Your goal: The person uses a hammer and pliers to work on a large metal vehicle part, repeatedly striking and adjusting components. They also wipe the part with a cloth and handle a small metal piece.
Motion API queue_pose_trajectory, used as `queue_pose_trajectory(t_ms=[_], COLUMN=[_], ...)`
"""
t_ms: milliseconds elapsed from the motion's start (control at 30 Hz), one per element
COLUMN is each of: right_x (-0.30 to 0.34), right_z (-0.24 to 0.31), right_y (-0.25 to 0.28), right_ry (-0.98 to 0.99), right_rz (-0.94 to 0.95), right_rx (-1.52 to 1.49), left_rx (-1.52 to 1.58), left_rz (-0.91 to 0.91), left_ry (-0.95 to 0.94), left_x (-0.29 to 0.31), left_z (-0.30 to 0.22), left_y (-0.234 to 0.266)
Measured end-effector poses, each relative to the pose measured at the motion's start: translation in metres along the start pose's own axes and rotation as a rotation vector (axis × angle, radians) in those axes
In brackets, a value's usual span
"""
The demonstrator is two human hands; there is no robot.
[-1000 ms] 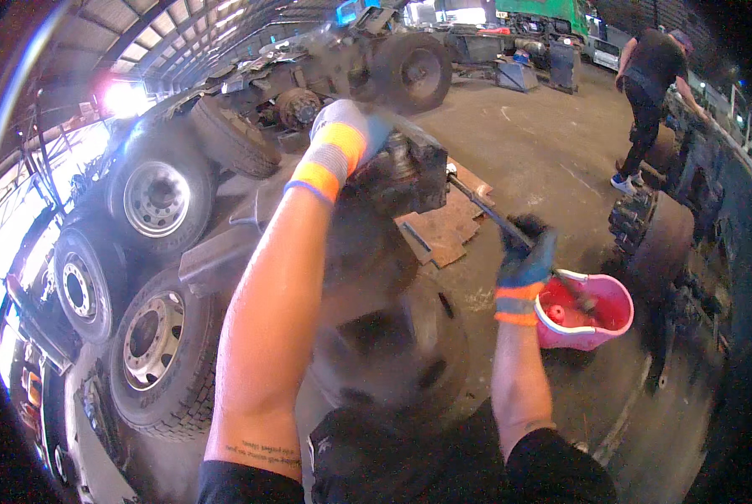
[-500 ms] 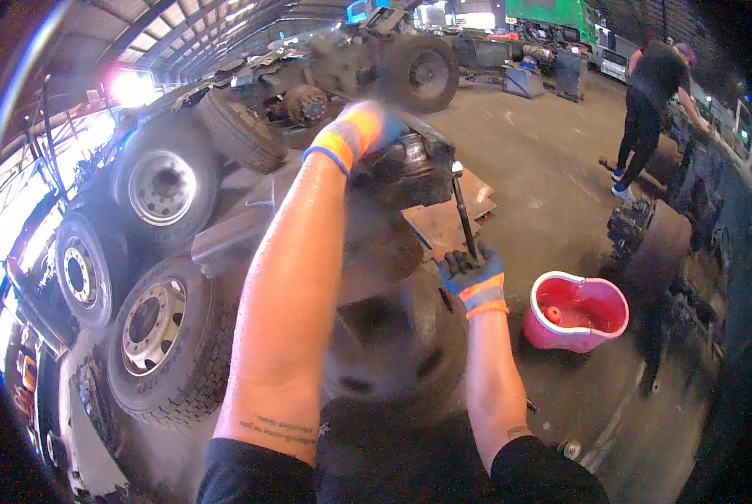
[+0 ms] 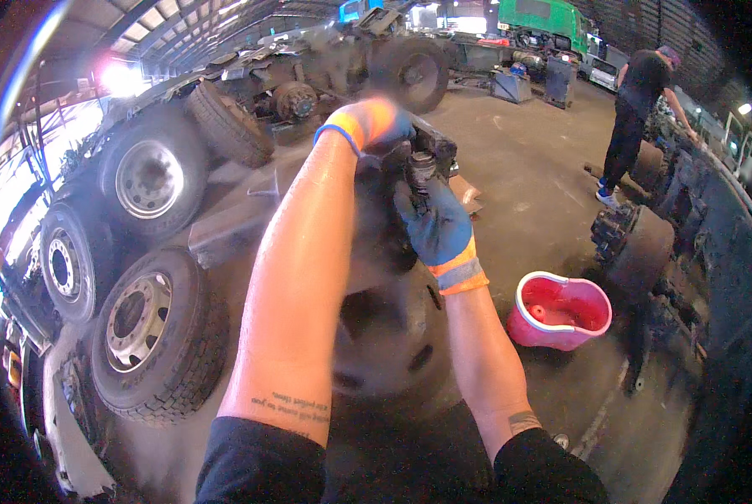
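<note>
Both hands wear blue gloves with orange and grey cuffs. In front of me is a greasy, dark metal vehicle part (image 3: 445, 153) with a ribbed, rounded metal piece (image 3: 423, 166) on its near face. My left hand (image 3: 372, 126) is closed at the upper left of this part; blur and the cuff hide what its fingers hold. From below, my right hand (image 3: 441, 228) reaches up, its fingers curled against the dark part just under the ribbed piece. No dark bar shows in it now.
Large truck wheels (image 3: 141, 323) lie to my left. A pink bucket (image 3: 560, 323) with a red inside stands on the floor at right. Beyond it are a hub and drum (image 3: 636, 244) on an axle and a person (image 3: 636, 118) bending. A green truck cab (image 3: 544, 25) is far back.
My right hand has moved up and left to the metal part. The dark bar with a shiny tip that it held is out of sight. The view has shifted slightly.
</note>
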State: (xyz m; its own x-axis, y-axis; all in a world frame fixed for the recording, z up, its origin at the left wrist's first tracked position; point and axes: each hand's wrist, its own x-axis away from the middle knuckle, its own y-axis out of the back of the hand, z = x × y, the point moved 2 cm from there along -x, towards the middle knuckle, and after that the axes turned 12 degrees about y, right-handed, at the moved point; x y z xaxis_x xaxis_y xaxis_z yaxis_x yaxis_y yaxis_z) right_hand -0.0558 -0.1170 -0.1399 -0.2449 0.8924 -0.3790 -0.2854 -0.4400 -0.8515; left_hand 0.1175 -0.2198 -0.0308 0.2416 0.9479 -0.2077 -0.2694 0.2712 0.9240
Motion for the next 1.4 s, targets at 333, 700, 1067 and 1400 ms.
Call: queue_pose_trajectory(t_ms=[333, 700, 1067, 1400], right_x=[0.042, 0.162, 0.196, 0.194], right_z=[0.030, 0.093, 0.093, 0.094], right_y=[0.020, -0.043, -0.067, -0.057], right_ry=[0.767, 0.528, 0.226, 0.270], right_rz=[0.316, 0.527, 0.354, 0.313], right_rx=[1.126, 1.066, 0.989, 1.117], left_rx=[0.519, 1.194, 1.604, 1.776], left_rz=[-0.294, -0.709, -0.511, -0.209], left_ry=[0.670, 0.148, 0.622, 0.688], left_x=[0.068, 0.248, 0.287, 0.295], left_z=[-0.059, -0.200, -0.220, -0.226], left_y=[0.052, 0.069, 0.072, 0.055])
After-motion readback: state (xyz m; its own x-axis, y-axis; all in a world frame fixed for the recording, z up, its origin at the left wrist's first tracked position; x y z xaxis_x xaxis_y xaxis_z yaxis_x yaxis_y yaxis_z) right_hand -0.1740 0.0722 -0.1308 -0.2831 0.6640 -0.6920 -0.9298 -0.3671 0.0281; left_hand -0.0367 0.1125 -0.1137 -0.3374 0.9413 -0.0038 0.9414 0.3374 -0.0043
